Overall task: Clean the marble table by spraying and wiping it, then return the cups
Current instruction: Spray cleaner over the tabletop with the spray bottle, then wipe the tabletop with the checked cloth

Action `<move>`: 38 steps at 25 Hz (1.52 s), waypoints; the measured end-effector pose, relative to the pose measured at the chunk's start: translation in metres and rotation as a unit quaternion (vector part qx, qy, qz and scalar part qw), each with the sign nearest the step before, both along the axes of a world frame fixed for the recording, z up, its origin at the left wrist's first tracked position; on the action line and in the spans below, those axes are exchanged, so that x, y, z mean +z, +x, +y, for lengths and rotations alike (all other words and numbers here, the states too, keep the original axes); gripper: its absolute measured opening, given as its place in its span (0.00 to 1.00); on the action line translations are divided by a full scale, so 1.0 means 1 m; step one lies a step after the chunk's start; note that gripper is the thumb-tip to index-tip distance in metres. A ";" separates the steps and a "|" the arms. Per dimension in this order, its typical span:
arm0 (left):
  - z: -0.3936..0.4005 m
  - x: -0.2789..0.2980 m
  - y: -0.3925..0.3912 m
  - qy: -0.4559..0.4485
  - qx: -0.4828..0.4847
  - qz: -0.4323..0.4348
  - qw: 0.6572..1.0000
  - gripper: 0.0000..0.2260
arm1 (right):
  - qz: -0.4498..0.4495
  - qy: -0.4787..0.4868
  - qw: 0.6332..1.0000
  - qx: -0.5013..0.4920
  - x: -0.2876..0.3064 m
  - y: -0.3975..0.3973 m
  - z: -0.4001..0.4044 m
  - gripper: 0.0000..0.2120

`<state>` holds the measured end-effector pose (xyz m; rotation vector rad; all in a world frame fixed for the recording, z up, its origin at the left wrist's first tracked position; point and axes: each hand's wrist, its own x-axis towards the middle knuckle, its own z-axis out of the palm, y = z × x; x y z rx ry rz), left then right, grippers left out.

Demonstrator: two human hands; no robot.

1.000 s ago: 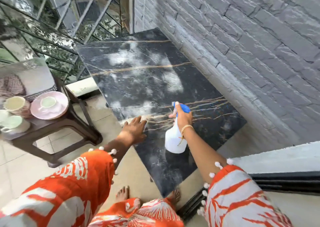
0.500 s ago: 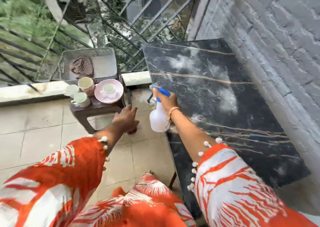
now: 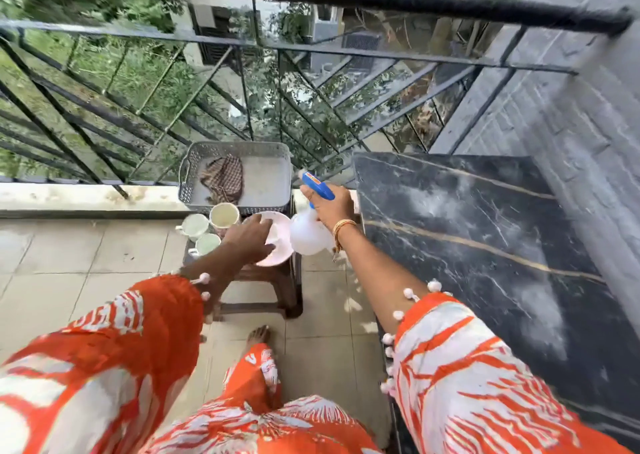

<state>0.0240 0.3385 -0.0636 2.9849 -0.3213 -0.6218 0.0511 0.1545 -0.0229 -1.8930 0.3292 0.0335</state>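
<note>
The black marble table (image 3: 485,245) with gold veins and white spray patches stands on the right against the wall. My right hand (image 3: 330,207) grips a white spray bottle (image 3: 308,235) with a blue trigger, held in the air left of the table's edge. My left hand (image 3: 251,237) hovers with relaxed fingers over a pink saucer (image 3: 280,245) on a small brown side table (image 3: 273,277), hiding whatever sits on the saucer. Three cups (image 3: 207,226) stand left of the saucer.
A grey perforated basket (image 3: 273,183) holding a checked cloth (image 3: 223,178) sits at the back of the side table. A black metal railing (image 3: 242,83) runs across behind it. A grey brick wall (image 3: 571,114) borders the right. Tiled floor (image 3: 69,280) spreads to the left.
I have turned left from the marble table toward the side table. My right hand carried the spray bottle off the marble, and my left hand moved over the pink saucer.
</note>
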 end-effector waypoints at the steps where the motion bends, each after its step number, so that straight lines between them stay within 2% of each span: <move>1: 0.011 -0.003 0.023 -0.010 0.019 0.004 1.000 0.26 | -0.005 -0.007 1.000 -0.003 -0.008 0.021 0.009 0.21; 3: 0.040 -0.014 0.074 -0.012 0.044 0.002 0.999 0.25 | -0.012 -0.021 1.000 -0.016 -0.023 0.073 0.036 0.23; 6: 0.071 -0.029 0.120 -0.059 0.074 0.023 0.995 0.25 | 0.001 -0.041 0.999 -0.021 -0.051 0.120 0.067 0.17; 9: 0.099 -0.053 0.161 -0.070 0.114 0.044 0.990 0.21 | 0.024 -0.107 0.993 0.035 -0.064 0.165 0.095 0.14; 11: 0.112 -0.065 0.184 -0.071 0.145 0.057 0.985 0.20 | 0.046 -0.154 0.985 0.070 -0.073 0.186 0.108 0.08; 14: 0.125 -0.083 0.207 -0.079 0.165 0.074 0.980 0.20 | 0.066 -0.202 0.973 0.089 -0.090 0.208 0.125 0.06; 18: 0.143 -0.109 0.231 -0.135 0.241 0.104 0.956 0.19 | 0.103 -0.254 0.953 0.133 -0.117 0.226 0.142 0.05; 20: 0.147 -0.121 0.240 -0.170 0.308 0.119 0.929 0.18 | 0.093 -0.255 0.956 0.110 -0.126 0.224 0.140 0.08; 24: 0.142 -0.142 0.257 -0.209 0.472 0.121 0.848 0.20 | 0.025 -0.292 0.951 0.098 -0.147 0.214 0.134 0.14; 27: 0.140 -0.165 0.268 -0.235 0.541 0.116 0.799 0.22 | -0.039 -0.289 0.954 0.074 -0.165 0.208 0.135 0.16; 30: 0.143 -0.186 0.273 -0.255 0.602 0.097 0.750 0.27 | -0.056 -0.286 0.955 0.048 -0.172 0.207 0.138 0.21; 32: 0.143 -0.190 0.273 -0.242 0.633 0.069 0.732 0.31 | -0.047 -0.271 0.960 0.050 -0.173 0.206 0.137 0.26; 34: 0.143 -0.191 0.275 -0.256 0.666 0.077 0.697 0.33 | -0.016 -0.233 0.971 0.050 -0.171 0.204 0.135 0.35; 36: 0.140 -0.183 0.276 -0.347 0.672 0.110 0.645 0.30 | 0.020 -0.216 0.975 0.038 -0.165 0.195 0.133 0.44; 38: 0.135 -0.167 0.275 -0.419 0.681 0.092 0.593 0.25 | 0.048 -0.222 0.974 -0.002 -0.155 0.182 0.134 0.47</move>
